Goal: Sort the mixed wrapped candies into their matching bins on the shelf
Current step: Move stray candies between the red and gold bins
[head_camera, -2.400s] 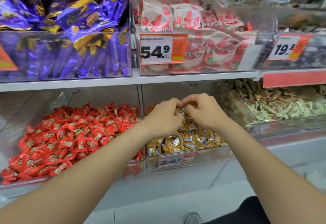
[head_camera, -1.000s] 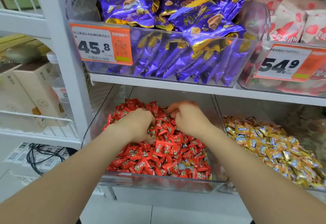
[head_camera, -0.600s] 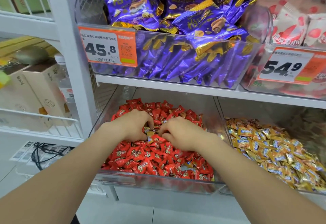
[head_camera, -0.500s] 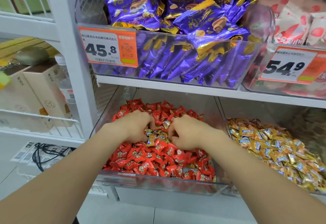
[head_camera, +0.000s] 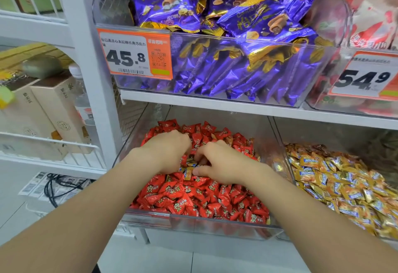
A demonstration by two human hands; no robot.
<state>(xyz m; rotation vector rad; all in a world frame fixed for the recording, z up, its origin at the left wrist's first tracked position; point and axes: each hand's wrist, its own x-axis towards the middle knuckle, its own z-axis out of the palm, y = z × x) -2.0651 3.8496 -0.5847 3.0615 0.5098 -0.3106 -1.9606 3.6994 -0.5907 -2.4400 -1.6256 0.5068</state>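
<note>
Stray gold candies [head_camera: 189,170] lie atop red candies [head_camera: 193,197] in the left bin [head_camera: 215,225], between the 2 hands. Right hand [head_camera: 221,163]: thumb and fingers curl round the gold ones. Left hand [head_camera: 170,151]: fingers curled into the pile, grip hidden, cannot tell. Judged light, slick and crinkly; pinch at the wrapper ends.

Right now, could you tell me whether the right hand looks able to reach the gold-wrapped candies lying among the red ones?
Probably yes: the right hand curls its fingers round the gold-wrapped candies, which lie uncovered atop the red candies; the left hand is alongside, not across them.
</note>
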